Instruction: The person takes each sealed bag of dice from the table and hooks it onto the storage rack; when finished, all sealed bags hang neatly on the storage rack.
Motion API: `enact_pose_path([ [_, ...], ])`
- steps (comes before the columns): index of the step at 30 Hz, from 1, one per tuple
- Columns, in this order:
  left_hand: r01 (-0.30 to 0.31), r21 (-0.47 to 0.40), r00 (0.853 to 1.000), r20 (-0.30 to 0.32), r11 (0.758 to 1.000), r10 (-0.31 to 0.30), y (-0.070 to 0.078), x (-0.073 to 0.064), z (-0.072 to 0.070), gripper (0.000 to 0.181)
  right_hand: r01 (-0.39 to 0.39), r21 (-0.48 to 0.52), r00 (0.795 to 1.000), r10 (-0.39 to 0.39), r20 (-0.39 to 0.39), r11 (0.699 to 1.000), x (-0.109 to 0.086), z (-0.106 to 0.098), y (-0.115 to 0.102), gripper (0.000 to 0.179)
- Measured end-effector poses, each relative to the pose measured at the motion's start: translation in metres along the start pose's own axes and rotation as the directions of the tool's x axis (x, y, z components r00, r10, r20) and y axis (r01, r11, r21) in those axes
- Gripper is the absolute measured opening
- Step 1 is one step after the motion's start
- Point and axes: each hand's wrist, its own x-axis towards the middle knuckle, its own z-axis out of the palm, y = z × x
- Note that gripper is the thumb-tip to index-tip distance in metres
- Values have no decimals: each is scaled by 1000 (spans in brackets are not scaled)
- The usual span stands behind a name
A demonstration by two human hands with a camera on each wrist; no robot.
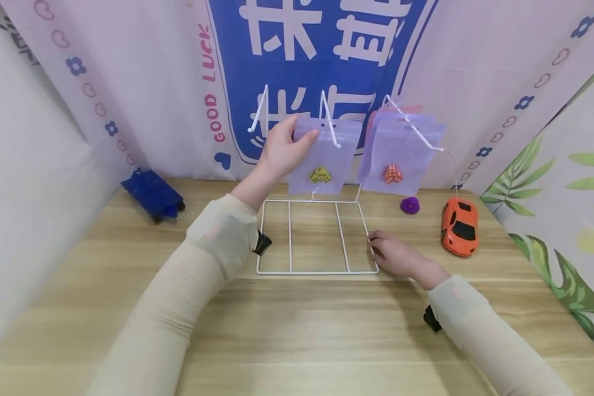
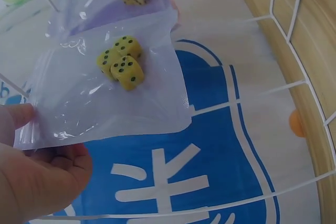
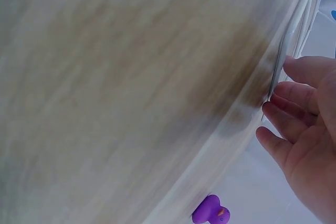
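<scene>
My left hand [image 1: 286,147] pinches the upper left edge of a clear zip bag [image 1: 299,181] with yellow dice [image 1: 320,175] inside. The bag's top overlaps the middle hook [image 1: 329,118] of a white wire rack [image 1: 317,273]. In the left wrist view, the thumb lies on the zip strip and the fingers curl behind it. My right hand [image 1: 393,254] holds the rack's right base wire; the thumb and fingertips meet at that wire in the right wrist view. On the right hook [image 1: 413,129] hang more bags, the front one holding orange-red dice [image 1: 392,174].
The left hook [image 1: 259,113] bears no bag. A purple rubber duck [image 3: 211,211] and an orange toy car [image 1: 460,226] sit right of the rack. A dark blue object [image 1: 152,193] lies at the back left. Behind the rack hangs a printed cloth [image 1: 168,99].
</scene>
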Motion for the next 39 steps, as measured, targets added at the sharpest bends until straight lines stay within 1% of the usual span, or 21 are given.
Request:
enact_pose_path([
  [4, -5, -18, 1000, -23, 1000, 4, -6, 15, 2, 25, -1, -1, 1000, 1, -3, 1000, 1, -1, -1, 27],
  [9, 39, -35, 999, -37, 999, -40, -12, 30, 6, 26, -27, -4, 999, 27, 22, 1000, 1, -3, -2, 28],
  [13, 73, -6, 995, -72, 997, -73, -17, 43, 10, 30, -41, -12, 998, 42, 40, 999, 0, -3, -1, 29],
  [17, 142, 57, 986, -92, 988, -137, -18, 58, 12, 36, -51, -12, 998, 51, 48, 999, -1, -4, -2, 30],
  [20, 203, 93, 977, -90, 975, -195, -18, 67, 13, 41, -49, -15, 998, 49, 43, 999, -1, -5, -2, 29],
  [21, 212, 97, 975, -91, 973, -203, -19, 69, 14, 42, -49, -15, 998, 49, 41, 999, -2, -5, -2, 29],
  [24, 242, 109, 969, -84, 964, -234, -19, 74, 15, 47, -47, -16, 998, 47, 39, 999, -3, -5, -2, 29],
  [34, 276, 134, 959, -109, 952, -263, -22, 80, 16, 47, -61, -13, 997, 61, 48, 998, -2, -3, -1, 29],
  [37, 251, 106, 961, -144, 962, -235, -24, 79, 17, 39, -65, -7, 997, 66, 50, 998, -2, -3, 0, 28],
  [39, 222, 73, 964, -168, 972, -208, -27, 77, 18, 33, -68, -2, 997, 68, 47, 998, -3, -3, 1, 28],
])
